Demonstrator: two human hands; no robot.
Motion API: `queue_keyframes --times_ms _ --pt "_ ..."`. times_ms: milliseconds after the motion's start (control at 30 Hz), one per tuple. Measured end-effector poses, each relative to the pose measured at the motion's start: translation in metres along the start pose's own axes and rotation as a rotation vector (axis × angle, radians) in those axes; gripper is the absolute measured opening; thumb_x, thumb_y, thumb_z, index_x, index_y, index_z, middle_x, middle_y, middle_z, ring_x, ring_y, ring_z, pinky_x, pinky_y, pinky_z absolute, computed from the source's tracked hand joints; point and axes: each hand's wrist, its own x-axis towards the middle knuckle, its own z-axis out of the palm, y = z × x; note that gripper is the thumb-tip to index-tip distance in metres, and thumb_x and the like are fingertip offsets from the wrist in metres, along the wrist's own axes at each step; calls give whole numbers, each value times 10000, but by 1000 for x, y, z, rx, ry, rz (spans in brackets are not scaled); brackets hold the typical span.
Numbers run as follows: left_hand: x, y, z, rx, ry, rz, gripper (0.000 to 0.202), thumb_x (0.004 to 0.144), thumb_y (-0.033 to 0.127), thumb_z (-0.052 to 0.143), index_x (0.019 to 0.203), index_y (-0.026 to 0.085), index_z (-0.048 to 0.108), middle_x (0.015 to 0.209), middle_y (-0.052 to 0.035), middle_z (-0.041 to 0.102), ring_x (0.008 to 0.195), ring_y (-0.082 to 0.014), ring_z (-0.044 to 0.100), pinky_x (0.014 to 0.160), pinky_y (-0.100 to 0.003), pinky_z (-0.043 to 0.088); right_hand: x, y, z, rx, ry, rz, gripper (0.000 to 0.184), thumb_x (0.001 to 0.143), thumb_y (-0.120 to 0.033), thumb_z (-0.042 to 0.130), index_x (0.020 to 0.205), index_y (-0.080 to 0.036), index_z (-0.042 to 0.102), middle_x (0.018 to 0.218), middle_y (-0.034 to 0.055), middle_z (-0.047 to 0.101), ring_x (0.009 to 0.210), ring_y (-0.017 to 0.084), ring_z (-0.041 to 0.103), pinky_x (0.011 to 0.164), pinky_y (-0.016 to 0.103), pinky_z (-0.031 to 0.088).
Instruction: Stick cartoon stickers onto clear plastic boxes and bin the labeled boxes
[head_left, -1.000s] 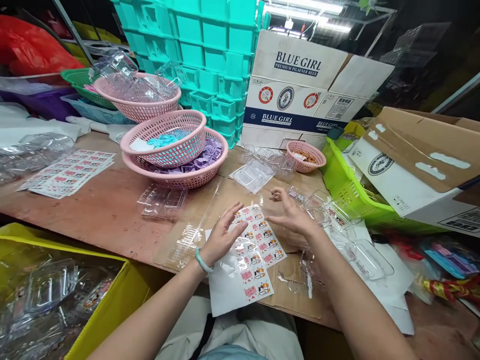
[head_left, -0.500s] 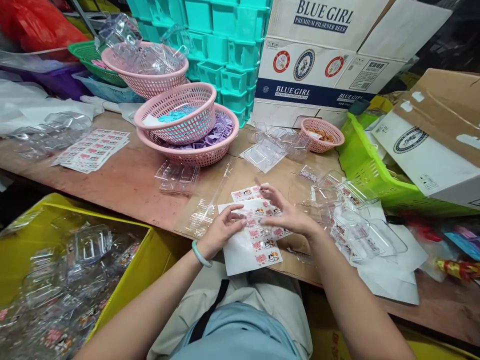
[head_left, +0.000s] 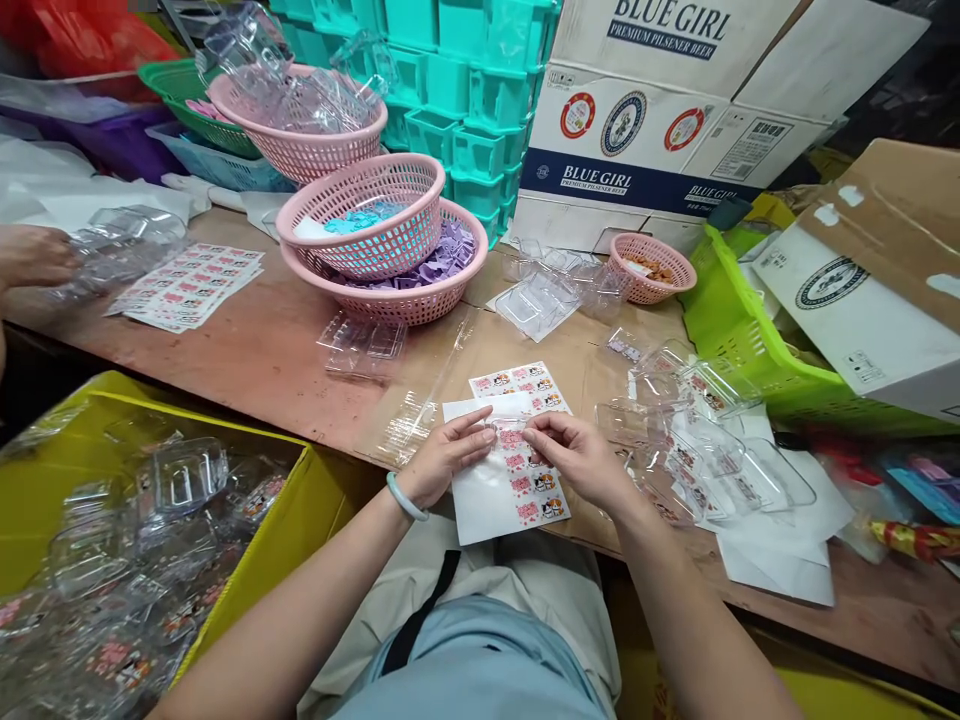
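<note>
A sticker sheet [head_left: 484, 500] with pink print and cartoon cats lies at the table's front edge, its left half bare white backing. My left hand [head_left: 442, 460], a pale bangle on its wrist, rests on the sheet with the fingers stretched out. On the sheet's right half, my right hand [head_left: 574, 450] pinches thumb and forefinger at the edge of a sticker; the fingers cover part of that row. Under the sheet's top lies another sticker sheet [head_left: 517, 378]. To the right, clear plastic cases [head_left: 720, 450] with stickers lie in a loose heap.
At the far left, another person's hand [head_left: 34, 258] touches clear cases [head_left: 127, 245]. Beyond my hands stand pink baskets [head_left: 405, 300], teal bins [head_left: 480, 150] and a beer carton [head_left: 600, 215]. A yellow bin [head_left: 300, 470] holds clear cases; a green crate [head_left: 750, 330] stands right.
My right hand has come down from above the sheet and closed its fingertips at a sticker. My left hand stays on the sheet. Another person's hand has appeared at the far left.
</note>
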Motion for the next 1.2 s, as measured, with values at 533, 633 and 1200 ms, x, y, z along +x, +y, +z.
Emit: queue_keyframes --times_ms 533,633,1200 --pt "-2 2 0 7 -2 3 556 649 273 842 1175 214 671 977 -30 668 881 -112 612 962 -312 421 6 2 -2 -264 22 -35 248 880 -415 557 778 -197 618 642 -25 558 578 113 476 539 225 371" --pt "-3 1 4 65 6 31 598 649 323 841 1194 194 631 988 -42 661 877 -127 617 912 -308 447 6 -1 4 -360 54 -56 232 877 -381 553 738 -202 606 623 -18 574 560 121 478 540 236 365" --pt "-12 10 41 406 -200 241 555 707 334 786 1204 204 578 1239 -99 608 1180 -249 559 1022 -382 451 -33 1 -33 -107 -63 -45 586 805 -482 671 1330 -291 499 1333 73 528 1164 231 555 1019 393 459"
